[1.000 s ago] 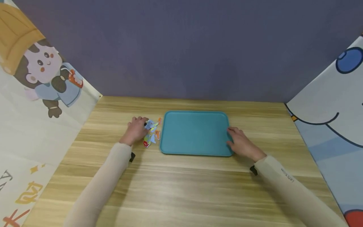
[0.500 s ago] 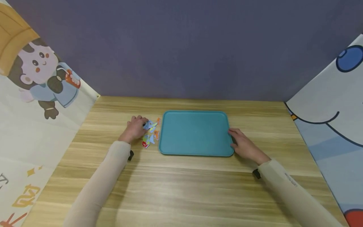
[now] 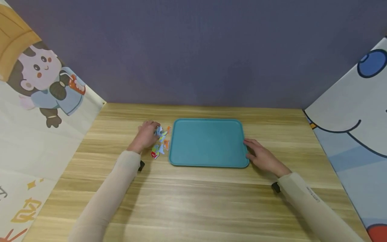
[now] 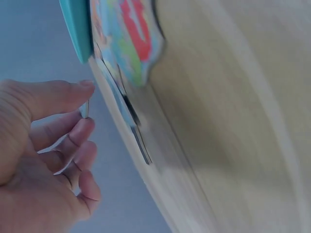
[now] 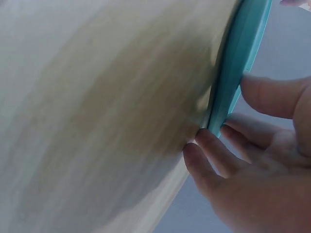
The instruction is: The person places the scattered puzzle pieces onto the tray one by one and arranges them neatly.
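Note:
My left hand (image 3: 146, 135) is at the left of the tray, over a small heap of colourful flat puzzle pieces (image 3: 161, 148). In the left wrist view, the thumb and index finger of that hand pinch a thin light-blue puzzle piece (image 4: 85, 108), seen edge-on. Other pieces lie on the wood close by, among them a red, green and blue one (image 4: 133, 36). A teal tray (image 3: 208, 143) lies flat in the middle of the table. At its right edge, my right hand (image 3: 262, 156) touches the rim with thumb and fingertips, the fingers relaxed.
The wooden table (image 3: 205, 201) ends at a dark purple wall (image 3: 205, 53) behind. Cartoon-printed white panels stand at both sides, the left one (image 3: 33, 134) and the right one (image 3: 347, 141).
My left hand has shifted slightly away from me above the puzzle pieces. My right hand stays at the tray's right edge, its fingers slightly further out from the tray's inside.

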`<state>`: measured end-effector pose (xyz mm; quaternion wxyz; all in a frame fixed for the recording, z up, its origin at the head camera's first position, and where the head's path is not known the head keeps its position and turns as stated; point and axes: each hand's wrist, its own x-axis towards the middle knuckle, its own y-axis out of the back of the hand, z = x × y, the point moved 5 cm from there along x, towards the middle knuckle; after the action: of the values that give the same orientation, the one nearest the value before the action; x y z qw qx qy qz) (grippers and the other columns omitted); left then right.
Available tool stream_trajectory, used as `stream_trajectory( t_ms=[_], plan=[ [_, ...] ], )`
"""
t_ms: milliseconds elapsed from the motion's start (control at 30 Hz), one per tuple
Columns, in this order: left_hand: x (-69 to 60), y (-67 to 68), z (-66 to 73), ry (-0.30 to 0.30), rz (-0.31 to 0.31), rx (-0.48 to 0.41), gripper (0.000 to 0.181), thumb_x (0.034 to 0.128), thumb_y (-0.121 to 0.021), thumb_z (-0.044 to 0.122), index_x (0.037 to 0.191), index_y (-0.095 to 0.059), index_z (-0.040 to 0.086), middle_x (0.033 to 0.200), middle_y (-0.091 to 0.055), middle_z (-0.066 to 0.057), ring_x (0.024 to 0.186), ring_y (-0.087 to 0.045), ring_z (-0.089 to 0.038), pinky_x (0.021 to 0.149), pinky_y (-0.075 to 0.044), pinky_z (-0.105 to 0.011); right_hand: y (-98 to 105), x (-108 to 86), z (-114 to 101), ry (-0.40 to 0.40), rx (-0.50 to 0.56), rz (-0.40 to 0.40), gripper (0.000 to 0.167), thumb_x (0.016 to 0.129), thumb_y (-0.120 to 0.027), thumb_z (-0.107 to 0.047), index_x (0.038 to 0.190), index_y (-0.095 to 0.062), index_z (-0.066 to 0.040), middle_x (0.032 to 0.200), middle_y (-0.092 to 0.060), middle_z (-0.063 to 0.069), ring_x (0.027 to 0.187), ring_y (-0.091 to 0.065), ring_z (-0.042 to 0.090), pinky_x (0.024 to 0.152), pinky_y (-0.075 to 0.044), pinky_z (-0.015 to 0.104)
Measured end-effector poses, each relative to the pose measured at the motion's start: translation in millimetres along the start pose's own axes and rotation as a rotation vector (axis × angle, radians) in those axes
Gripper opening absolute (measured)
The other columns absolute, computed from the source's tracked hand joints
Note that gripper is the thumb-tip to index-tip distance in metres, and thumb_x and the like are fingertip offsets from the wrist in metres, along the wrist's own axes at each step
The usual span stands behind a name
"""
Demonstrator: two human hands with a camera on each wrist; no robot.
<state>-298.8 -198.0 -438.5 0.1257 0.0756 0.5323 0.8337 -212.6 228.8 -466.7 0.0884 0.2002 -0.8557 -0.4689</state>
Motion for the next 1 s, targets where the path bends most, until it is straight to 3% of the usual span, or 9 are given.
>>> stream_trajectory(
  t_ms=[233,433,667,833,1000],
  plan=[
    [9.1,-6.4,20.6,-0.069,0.024,-0.026,0.047,0.0799,-0.07,0.002,0.124,-0.055,-0.003,0.114,-0.053,-0.016,0.11,-0.04,-0.033,0.096,-0.029,-0.049,1.7,-0.8,1.0,0.014,0.0,0.014,0.055,0.092,-0.059,-0.004,0.14,-0.035,0.008,0.145,-0.032,0.022,0.131,-0.03,0.041,0.102,-0.028,0.055],
    [20.3,-16.6,39.0,-0.092,0.006,-0.053,0.046,0.0797,-0.067,0.002,0.124,-0.055,-0.003,0.116,-0.053,-0.016,0.112,-0.04,-0.032,0.097,-0.03,-0.047,2.8,-1.6,3.6,-0.001,0.004,0.021,0.057,0.091,-0.061,-0.006,0.141,-0.037,0.006,0.145,-0.033,0.021,0.131,-0.029,0.041,0.103,-0.027,0.056],
    [30.9,-24.6,53.8,-0.071,-0.035,-0.047,0.047,0.0827,-0.07,0.008,0.126,-0.053,-0.001,0.117,-0.053,-0.014,0.113,-0.039,-0.03,0.097,-0.032,-0.043,-0.3,-1.8,4.3,0.002,0.028,0.016,0.056,0.091,-0.061,-0.007,0.141,-0.037,0.006,0.146,-0.032,0.021,0.132,-0.029,0.041,0.104,-0.026,0.055],
    [36.4,-29.7,56.9,-0.027,-0.061,-0.047,0.048,0.0835,-0.069,0.007,0.128,-0.053,0.0,0.119,-0.051,-0.013,0.114,-0.038,-0.028,0.096,-0.036,-0.04,0.6,-2.2,3.8,-0.01,0.033,0.015,0.056,0.092,-0.06,-0.007,0.141,-0.037,0.004,0.147,-0.032,0.02,0.132,-0.028,0.04,0.104,-0.025,0.055],
    [41.4,-36.5,59.5,-0.026,-0.09,-0.046,0.047,0.084,-0.07,0.008,0.127,-0.054,-0.002,0.118,-0.053,-0.014,0.112,-0.039,-0.028,0.096,-0.036,-0.04,2.7,-3.2,2.2,-0.015,0.025,0.014,0.056,0.091,-0.06,-0.007,0.141,-0.037,0.005,0.147,-0.032,0.02,0.132,-0.029,0.041,0.104,-0.026,0.055]
  ],
)
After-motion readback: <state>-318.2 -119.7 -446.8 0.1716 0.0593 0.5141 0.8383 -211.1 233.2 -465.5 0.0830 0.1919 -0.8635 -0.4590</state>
